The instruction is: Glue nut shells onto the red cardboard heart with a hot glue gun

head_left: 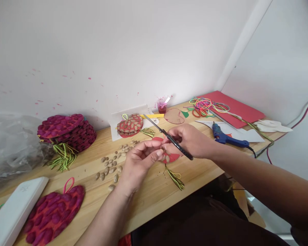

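Note:
My right hand (186, 138) is closed around a pair of black-handled scissors (166, 135), whose blades point up and to the left. Close beside it, my left hand (145, 157) has thumb and fingers pinched together; what lies between them is too small to make out. Both sets of fingertips meet above a red disc (173, 158) with a few pale brown seeds on it, which they partly cover. From the disc's lower edge a green and dark tassel (176, 179) trails over the wood. Loose mottled seeds (111, 167) are scattered left of my left hand.
A stack of magenta discs (66, 131) stands at left, with a single magenta disc (58, 215) and a white device (19, 208) nearer. Seed-covered discs (130, 125) lie behind. A cup of pink liquid (162, 107), tangled cords (207, 105) and a blue glue gun (228, 138) sit further right.

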